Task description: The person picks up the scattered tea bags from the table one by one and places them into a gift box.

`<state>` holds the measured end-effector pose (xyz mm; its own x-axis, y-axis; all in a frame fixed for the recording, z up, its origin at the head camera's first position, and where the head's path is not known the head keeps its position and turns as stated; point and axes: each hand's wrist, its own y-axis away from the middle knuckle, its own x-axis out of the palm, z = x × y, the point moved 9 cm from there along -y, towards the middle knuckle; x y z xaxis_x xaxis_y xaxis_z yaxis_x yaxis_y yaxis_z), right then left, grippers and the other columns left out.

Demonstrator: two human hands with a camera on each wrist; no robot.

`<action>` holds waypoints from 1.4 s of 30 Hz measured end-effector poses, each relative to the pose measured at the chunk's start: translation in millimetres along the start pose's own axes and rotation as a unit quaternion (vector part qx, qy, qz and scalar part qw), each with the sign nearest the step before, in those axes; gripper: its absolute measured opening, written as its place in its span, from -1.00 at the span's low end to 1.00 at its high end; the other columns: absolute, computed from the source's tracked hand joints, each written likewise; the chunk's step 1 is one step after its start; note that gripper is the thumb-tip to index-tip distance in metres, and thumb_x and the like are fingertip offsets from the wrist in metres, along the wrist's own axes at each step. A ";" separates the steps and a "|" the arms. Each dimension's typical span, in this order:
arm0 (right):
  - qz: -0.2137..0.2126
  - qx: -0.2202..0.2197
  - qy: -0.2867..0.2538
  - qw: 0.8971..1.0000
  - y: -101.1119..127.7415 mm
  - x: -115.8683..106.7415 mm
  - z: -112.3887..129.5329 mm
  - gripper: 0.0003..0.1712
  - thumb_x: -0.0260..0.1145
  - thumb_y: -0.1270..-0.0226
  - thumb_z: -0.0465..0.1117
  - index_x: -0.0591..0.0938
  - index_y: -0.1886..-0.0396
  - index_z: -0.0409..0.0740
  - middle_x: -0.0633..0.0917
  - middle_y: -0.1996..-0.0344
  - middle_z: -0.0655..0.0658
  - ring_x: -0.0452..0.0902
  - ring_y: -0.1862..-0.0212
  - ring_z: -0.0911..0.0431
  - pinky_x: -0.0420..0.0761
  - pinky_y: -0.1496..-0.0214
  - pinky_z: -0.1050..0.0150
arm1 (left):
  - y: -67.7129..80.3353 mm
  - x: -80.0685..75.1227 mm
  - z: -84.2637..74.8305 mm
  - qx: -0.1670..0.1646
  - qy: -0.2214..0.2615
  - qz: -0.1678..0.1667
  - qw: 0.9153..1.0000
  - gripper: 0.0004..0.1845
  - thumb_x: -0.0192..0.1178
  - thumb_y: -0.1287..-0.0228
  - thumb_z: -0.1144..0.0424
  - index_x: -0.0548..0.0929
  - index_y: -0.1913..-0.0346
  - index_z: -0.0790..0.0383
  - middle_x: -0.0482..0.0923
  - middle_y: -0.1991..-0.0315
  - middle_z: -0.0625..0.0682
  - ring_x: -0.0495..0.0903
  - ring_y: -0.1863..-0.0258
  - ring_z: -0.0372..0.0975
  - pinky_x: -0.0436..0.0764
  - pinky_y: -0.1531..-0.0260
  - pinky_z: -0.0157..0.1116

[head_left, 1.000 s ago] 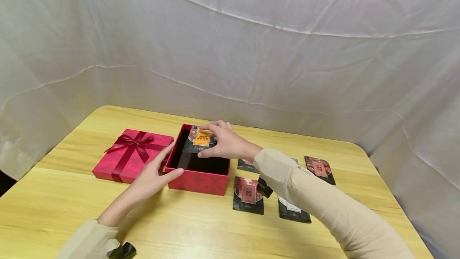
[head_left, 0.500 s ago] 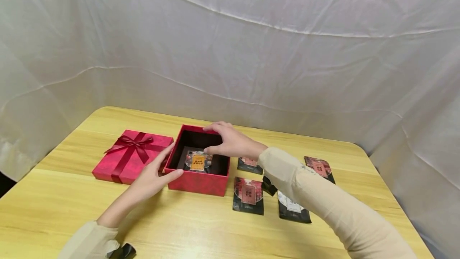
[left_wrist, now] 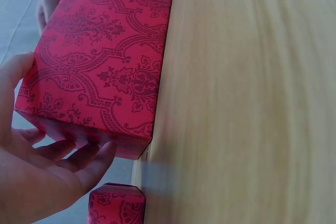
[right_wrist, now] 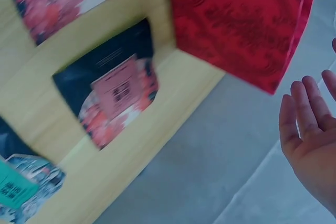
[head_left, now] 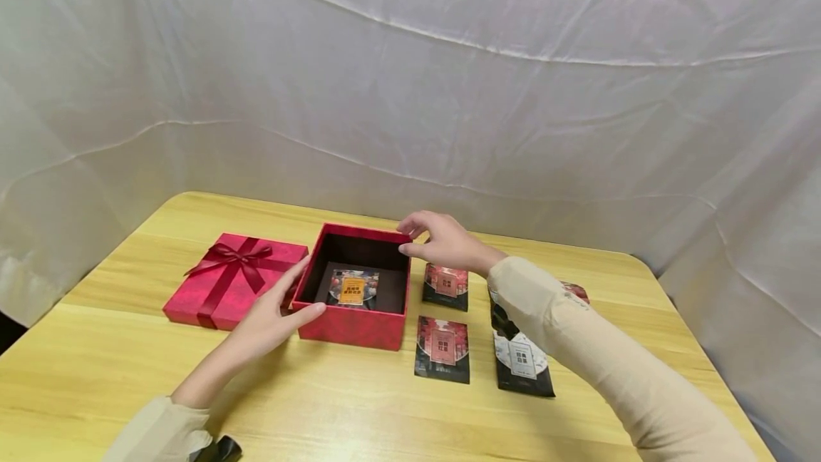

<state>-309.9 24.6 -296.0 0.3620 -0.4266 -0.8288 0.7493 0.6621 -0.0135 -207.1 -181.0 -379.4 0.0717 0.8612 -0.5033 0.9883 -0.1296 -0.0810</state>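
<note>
One dark foil sachet with an orange label (head_left: pixel 352 288) lies inside the open red patterned cardboard box (head_left: pixel 351 323) on the wooden worktop (head_left: pixel 359 405); my left hand (head_left: pixel 272 314) rests flat-fingered against its corner, my empty right hand (head_left: pixel 442 242) hovers relaxed over its rim and could knock it askew.

Box (head_left: pixel 351 319) mouth open — lid (head_left: pixel 234 278) aside

Wooden table (head_left: pixel 359 405), red box (head_left: pixel 353 319), lid (head_left: pixel 234 280), packets (head_left: pixel 442 348)
</note>
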 end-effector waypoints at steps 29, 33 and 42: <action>0.001 0.119 -0.028 0.993 54.3 -10.7 -124.3 -0.50 0.32 -0.32 -0.12 0.53 -0.16 -0.31 0.53 -0.12 -0.31 0.39 -0.17 -0.19 0.39 -0.20 -0.13 | 2.7 -2.2 4.2 -0.010 0.008 0.000 1.000 -0.13 0.24 -0.30 -0.01 0.02 -0.54 0.06 0.12 -0.44 0.27 0.30 -0.29 0.15 0.37 -0.15 0.15; -0.005 0.134 -0.028 0.991 63.5 -15.3 -143.1 -0.43 0.31 -0.32 -0.08 0.49 -0.23 -0.30 0.49 -0.19 -0.31 0.30 -0.25 -0.23 0.33 -0.23 -0.19 | 2.4 -2.2 4.7 -0.011 0.006 -0.001 1.000 -0.13 0.24 -0.30 -0.01 0.02 -0.54 0.05 0.11 -0.44 0.27 0.29 -0.29 0.15 0.36 -0.16 0.16; -0.012 0.160 -0.052 0.986 92.7 -29.3 -180.2 -0.34 0.34 -0.29 -0.16 0.39 -0.31 -0.35 0.41 -0.23 -0.39 0.24 -0.27 -0.29 0.34 -0.20 -0.24 | 1.6 -2.5 4.3 -0.011 0.008 0.001 1.000 -0.13 0.24 -0.31 -0.01 0.01 -0.55 0.06 0.16 -0.42 0.27 0.34 -0.26 0.13 0.38 -0.15 0.13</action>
<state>-350.9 209.5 -373.7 0.3838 -0.5122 -0.7683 0.8890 0.4301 0.1573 -206.3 -185.5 -381.9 0.0759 0.8685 -0.4899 0.9908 -0.1211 -0.0611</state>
